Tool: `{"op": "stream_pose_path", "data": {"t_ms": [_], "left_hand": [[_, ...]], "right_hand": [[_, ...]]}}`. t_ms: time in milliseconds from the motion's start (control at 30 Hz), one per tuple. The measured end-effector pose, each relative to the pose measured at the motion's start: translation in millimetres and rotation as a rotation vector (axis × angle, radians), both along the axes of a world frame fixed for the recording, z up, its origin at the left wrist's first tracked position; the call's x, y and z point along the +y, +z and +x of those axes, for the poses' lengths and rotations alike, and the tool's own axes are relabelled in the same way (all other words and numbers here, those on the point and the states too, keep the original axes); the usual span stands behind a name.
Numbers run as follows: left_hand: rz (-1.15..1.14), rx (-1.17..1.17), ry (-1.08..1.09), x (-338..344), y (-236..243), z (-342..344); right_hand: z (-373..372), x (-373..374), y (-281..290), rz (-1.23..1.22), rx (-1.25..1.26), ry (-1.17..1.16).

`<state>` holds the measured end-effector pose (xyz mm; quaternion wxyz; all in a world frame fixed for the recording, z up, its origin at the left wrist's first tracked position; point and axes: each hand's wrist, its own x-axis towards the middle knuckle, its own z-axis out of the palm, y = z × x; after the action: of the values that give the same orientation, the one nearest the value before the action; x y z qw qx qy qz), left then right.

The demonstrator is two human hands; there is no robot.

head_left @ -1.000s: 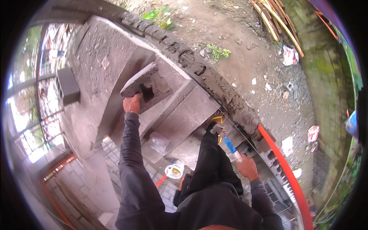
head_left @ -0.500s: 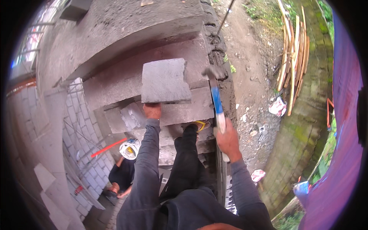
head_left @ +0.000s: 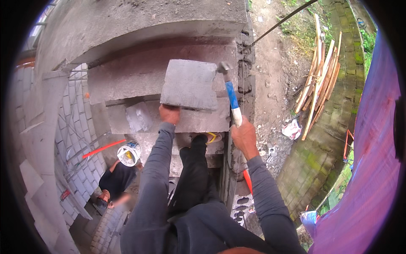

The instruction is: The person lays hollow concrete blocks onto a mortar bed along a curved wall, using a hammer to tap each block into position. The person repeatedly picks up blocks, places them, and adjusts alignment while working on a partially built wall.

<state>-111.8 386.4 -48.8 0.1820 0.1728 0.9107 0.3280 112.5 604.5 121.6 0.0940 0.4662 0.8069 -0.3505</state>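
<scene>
My left hand (head_left: 170, 114) grips the near edge of a grey concrete block (head_left: 190, 84), its fingers partly hidden under it. The block is held over the concrete steps, broad face up. My right hand (head_left: 244, 135) is closed around the white lower handle of a hammer (head_left: 232, 95) with a blue band. The metal hammer head is at the block's upper right edge; I cannot tell whether they touch. A smaller block piece (head_left: 138, 117) lies on the step left of my left hand.
A white bucket (head_left: 129, 153) and an orange-red pipe (head_left: 104, 148) are at lower left, near another person (head_left: 118, 180) below. A taut string runs along the wall edge on the right. Wooden strips (head_left: 321, 80) lie on lower ground beyond. A purple sheet (head_left: 363, 161) hangs far right.
The hammer head has moved in to the block's right edge. The jagged right side of the block seen earlier now looks straighter. The whole view has shifted slightly.
</scene>
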Motion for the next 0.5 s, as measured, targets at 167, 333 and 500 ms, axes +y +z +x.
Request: {"op": "stream_pose_path", "data": {"t_ms": [167, 333, 500], "left_hand": [[0.179, -0.051, 0.058, -34, -28, -11], [-0.115, 0.023, -0.088, -7, 0, -5], [0.009, 0.126, -0.088, -18, -5, -19]], "right_hand": [[-44, -5, 63, -0.095, 0.364, -0.23], [-26, 9, 20, -0.06, 0.236, -0.16], [32, -10, -21, -0.171, -0.042, -0.15]]}}
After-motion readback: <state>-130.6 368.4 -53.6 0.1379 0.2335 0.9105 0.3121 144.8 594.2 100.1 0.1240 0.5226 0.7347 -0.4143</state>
